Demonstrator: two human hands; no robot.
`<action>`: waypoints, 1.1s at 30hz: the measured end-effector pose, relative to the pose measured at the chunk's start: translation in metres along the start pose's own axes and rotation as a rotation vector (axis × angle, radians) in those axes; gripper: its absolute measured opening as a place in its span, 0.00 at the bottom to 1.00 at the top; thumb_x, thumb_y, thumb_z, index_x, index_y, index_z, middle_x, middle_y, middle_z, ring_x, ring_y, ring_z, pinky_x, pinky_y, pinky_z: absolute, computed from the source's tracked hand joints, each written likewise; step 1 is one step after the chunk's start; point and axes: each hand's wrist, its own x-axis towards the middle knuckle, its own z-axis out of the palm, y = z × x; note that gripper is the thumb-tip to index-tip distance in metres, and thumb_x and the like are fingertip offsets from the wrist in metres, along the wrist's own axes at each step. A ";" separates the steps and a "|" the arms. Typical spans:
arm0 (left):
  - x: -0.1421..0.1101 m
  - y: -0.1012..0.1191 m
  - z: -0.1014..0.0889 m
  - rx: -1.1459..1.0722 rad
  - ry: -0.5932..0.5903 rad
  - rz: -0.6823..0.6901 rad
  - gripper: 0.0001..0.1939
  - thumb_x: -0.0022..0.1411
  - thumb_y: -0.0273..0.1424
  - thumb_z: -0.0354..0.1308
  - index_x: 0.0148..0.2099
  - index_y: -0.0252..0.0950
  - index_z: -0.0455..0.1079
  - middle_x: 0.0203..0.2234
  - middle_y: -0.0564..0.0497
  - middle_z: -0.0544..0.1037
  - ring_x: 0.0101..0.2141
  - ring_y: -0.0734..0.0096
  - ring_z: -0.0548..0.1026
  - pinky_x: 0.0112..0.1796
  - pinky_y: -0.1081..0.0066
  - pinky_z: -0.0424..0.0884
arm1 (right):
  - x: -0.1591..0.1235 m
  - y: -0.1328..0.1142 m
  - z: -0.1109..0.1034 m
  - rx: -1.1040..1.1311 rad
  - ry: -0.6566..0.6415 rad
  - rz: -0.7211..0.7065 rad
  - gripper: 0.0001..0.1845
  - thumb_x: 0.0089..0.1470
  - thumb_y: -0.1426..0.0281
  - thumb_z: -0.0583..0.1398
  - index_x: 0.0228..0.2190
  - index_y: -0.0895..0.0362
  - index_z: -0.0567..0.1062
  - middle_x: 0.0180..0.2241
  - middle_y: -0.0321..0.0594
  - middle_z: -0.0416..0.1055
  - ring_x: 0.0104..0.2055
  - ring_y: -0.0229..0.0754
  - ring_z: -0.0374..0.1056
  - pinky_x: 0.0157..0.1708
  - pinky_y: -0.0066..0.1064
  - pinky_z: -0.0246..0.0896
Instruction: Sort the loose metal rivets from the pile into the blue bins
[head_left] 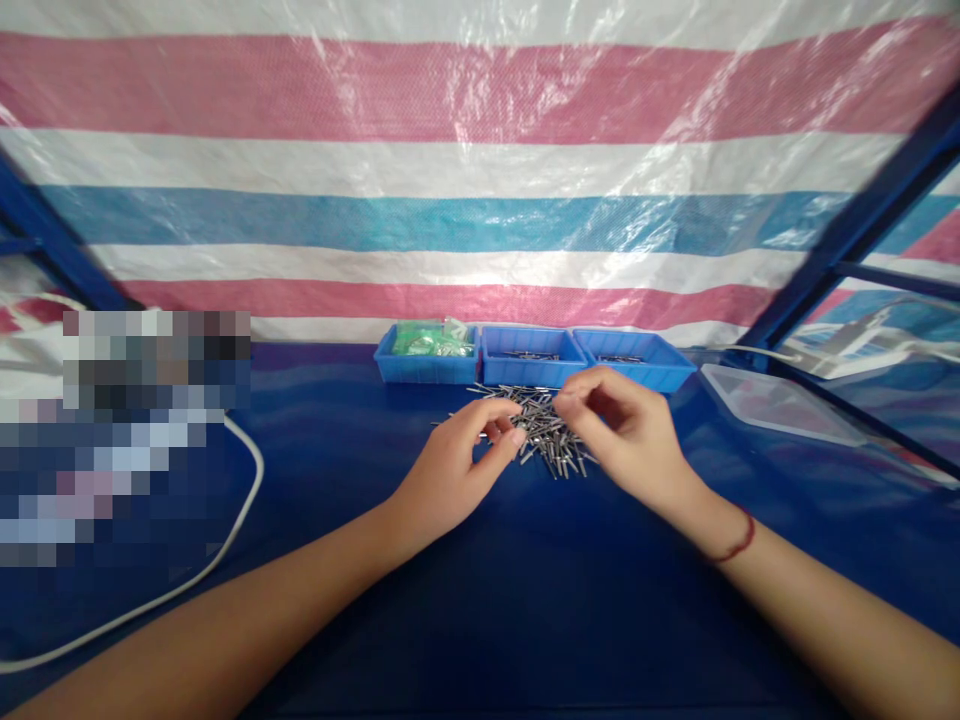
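Observation:
A pile of short, thin metal rods (551, 445) lies loose on the dark blue tabletop (480, 600). My left hand (450, 465) is at the pile's left side, its thumb and index fingertips apart with a small gap between them. I see nothing held there. Over the right side of the pile is my right hand (630, 425), with thumb and fingertips pinched together. Whatever is in that pinch is too small or hidden to tell. A dark red cord bracelet (739, 540) circles the right wrist.
Behind the pile stand a blue bin (427, 370) with green and clear plastic bags, and two blue bins, middle (534, 372) and right (645, 376), holding thin metal pieces. A translucent lid-like tray (780, 405) lies right. A white cable (251, 480) curves along the left.

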 end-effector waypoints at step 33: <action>0.004 -0.012 0.000 0.589 -0.234 -0.021 0.12 0.67 0.31 0.47 0.44 0.39 0.71 0.39 0.50 0.77 0.40 0.63 0.73 0.38 0.64 0.64 | 0.003 0.029 0.007 -0.169 -0.179 0.014 0.11 0.55 0.67 0.56 0.24 0.59 0.72 0.20 0.34 0.67 0.22 0.34 0.60 0.23 0.26 0.54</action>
